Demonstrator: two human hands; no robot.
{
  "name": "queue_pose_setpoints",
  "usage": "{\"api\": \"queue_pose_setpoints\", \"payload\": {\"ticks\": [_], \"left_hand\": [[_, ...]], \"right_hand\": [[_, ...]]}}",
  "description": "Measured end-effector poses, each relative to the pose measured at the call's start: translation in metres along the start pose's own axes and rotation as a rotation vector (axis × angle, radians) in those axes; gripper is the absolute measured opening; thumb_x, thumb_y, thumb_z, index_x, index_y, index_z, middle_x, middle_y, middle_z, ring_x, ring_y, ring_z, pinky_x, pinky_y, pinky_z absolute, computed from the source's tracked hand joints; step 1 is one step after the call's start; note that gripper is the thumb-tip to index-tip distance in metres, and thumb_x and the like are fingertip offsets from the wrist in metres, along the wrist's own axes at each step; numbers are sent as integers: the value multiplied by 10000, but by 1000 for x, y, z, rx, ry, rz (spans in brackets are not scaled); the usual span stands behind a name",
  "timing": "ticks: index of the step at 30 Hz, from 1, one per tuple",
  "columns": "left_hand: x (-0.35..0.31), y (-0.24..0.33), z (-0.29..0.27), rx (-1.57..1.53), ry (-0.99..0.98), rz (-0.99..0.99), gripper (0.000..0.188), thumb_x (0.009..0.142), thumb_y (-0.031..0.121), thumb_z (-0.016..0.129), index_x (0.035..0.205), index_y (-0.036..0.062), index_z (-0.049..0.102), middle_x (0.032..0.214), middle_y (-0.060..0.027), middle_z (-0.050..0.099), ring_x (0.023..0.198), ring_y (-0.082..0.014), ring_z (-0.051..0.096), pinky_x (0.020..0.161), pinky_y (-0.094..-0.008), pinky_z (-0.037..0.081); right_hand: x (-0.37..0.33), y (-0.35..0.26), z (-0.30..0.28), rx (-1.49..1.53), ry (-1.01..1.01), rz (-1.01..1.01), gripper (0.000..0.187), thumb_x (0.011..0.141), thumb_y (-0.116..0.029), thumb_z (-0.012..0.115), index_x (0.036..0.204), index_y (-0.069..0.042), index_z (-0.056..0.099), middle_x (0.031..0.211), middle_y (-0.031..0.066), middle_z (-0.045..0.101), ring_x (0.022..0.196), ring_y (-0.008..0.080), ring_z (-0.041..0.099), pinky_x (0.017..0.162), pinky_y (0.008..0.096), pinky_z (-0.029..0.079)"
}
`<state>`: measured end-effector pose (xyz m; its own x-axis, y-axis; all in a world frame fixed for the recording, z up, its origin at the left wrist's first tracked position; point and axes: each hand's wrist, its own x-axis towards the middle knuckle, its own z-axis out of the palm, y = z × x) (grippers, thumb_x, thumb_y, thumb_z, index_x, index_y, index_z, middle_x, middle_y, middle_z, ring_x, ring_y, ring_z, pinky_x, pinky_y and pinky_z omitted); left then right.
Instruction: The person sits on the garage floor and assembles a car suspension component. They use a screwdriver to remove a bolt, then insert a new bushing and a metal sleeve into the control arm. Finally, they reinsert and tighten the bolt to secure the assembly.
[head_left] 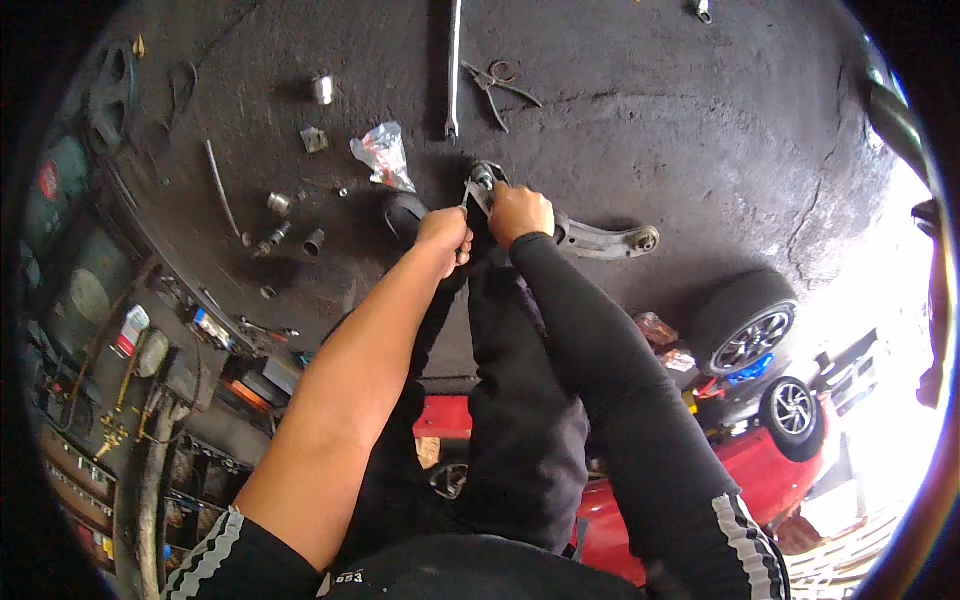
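A grey metal suspension control arm (605, 242) lies across the dark floor, its bushing end to the right. A round joint (483, 176) shows at its other end, just beyond my hands. My right hand (522, 212) is closed over the arm beside this joint. Left of it, my left hand (447, 240) makes a fist around a thin metal tool (466, 192), whose narrow end points up at the joint. The fist hides the tool's handle, so its exact kind cannot be made out. My right fingertips are partly hidden.
Beyond my hands lie a long metal bar (454, 70), pliers (492, 88) and a crumpled plastic bag (383, 156). Several sockets, one a shiny socket (322, 90), are scattered to the left. A wheel (750, 335) and a red car (700, 505) are at the right.
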<state>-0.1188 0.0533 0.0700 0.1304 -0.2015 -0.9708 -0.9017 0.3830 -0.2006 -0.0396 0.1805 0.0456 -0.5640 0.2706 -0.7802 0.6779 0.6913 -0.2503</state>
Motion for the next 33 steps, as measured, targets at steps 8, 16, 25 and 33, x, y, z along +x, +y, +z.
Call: {"api": "queue_pose_setpoints", "payload": {"ticks": [8,16,25,33], "left_hand": [[0,15,14,81,104,-16,130,1130,251,543,1053,172,612,747,-8,537,546,-123,435,488,-318,331],[-12,27,36,232,186,10,191,1135,210,527,980,105,563,742,-39,554,519,-136,455,459,-325,346],[-12,26,59,284,250,0,209,1167,239,546,990,128,534,740,-11,556,511,-97,440,427,-287,338],[-16,29,57,298,264,-33,186,1174,262,563,1040,145,508,739,-7,554,518,-90,445,435,-285,347]], "right_hand": [[-12,15,11,201,75,65,235,1010,-222,637,1159,-112,781,1102,217,838,1020,426,829,907,540,654],[-15,25,19,315,60,126,260,1030,-216,640,1179,-87,810,1119,207,843,1062,387,835,920,505,664],[-19,40,21,547,54,227,312,1014,-267,608,1178,-107,820,1144,236,829,1091,441,806,977,536,637],[-44,58,36,737,56,432,352,998,-339,666,1245,-172,854,1180,202,835,1100,423,805,1025,521,631]]}}
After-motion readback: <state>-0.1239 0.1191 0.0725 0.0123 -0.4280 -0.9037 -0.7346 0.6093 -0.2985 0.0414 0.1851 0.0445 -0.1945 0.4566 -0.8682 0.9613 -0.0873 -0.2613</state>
